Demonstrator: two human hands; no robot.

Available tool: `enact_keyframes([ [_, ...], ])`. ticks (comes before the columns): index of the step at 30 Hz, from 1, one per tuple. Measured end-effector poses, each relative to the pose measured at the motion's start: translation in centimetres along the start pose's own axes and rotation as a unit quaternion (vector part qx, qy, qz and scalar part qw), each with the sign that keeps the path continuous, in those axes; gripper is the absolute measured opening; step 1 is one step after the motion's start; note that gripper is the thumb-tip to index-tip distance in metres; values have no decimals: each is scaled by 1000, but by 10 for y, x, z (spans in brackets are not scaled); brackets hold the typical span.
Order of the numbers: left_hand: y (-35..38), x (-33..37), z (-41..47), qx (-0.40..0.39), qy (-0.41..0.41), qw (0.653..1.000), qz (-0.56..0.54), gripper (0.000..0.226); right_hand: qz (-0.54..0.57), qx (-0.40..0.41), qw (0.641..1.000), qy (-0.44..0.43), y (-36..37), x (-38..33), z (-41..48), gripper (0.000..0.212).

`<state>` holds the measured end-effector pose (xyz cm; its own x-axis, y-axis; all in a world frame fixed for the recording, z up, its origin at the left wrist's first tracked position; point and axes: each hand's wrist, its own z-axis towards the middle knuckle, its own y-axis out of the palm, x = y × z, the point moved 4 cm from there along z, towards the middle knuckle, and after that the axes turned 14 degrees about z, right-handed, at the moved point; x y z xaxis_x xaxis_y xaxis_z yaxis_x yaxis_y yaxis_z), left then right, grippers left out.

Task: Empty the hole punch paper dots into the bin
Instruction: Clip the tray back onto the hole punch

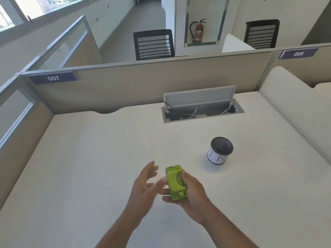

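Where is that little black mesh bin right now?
The bin stands upright on the white desk, ahead and right of the right hand holding the green hole punch.

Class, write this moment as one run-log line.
right hand: holds green hole punch | left hand: open beside it | bin: upright on desk, apart

Single view only — head-worn wide-angle camera, looking forward and steeply down across the white desk (89,158). Both forearms enter from the bottom edge, near the lens. The partition (143,83) crosses mid-frame, its straight top rail bowed by the lens; above it the view reaches office chairs and a corridor, well off. No second view — nothing shared.
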<state>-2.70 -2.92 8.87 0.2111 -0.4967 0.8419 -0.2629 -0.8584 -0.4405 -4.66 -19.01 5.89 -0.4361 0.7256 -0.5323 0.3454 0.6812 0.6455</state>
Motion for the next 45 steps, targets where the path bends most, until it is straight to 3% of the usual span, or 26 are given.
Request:
enact_keyframes([
  [2, -2, -6, 1, -11, -51, 995, -81, 50, -6, 5, 1000, 5, 1, 2, -1, 51],
  [5, -1, -8, 3, -17, -55, 995, -81, 24, -30, -5, 999, 10, 6, 5, -3, 53],
  [8, 5, -3, 0, -44, -39, 995, -84, 33, -58, -16, 998, 11, 13, 7, -7, 53],
  [15, 7, -10, 1, -61, -98, 971, -211, 31, -93, 28, 995, 6, 10, 5, -8, 41],
  [19, 8, -12, 0, -78, -95, 970, -208, 26, -70, 39, 997, 18, 9, 7, -7, 34],
  [26, -1, -24, 10, -10, -128, 969, -209, 26, -131, 29, 991, 20, 1, 4, -1, 33],
  [31, -11, -30, 18, 14, -143, 959, -246, 25, -114, -5, 993, 43, -3, 2, -5, 36],
  [45, -3, -31, 13, -50, -131, 961, -239, 35, -168, 31, 985, -17, -12, 6, 2, 27],
])
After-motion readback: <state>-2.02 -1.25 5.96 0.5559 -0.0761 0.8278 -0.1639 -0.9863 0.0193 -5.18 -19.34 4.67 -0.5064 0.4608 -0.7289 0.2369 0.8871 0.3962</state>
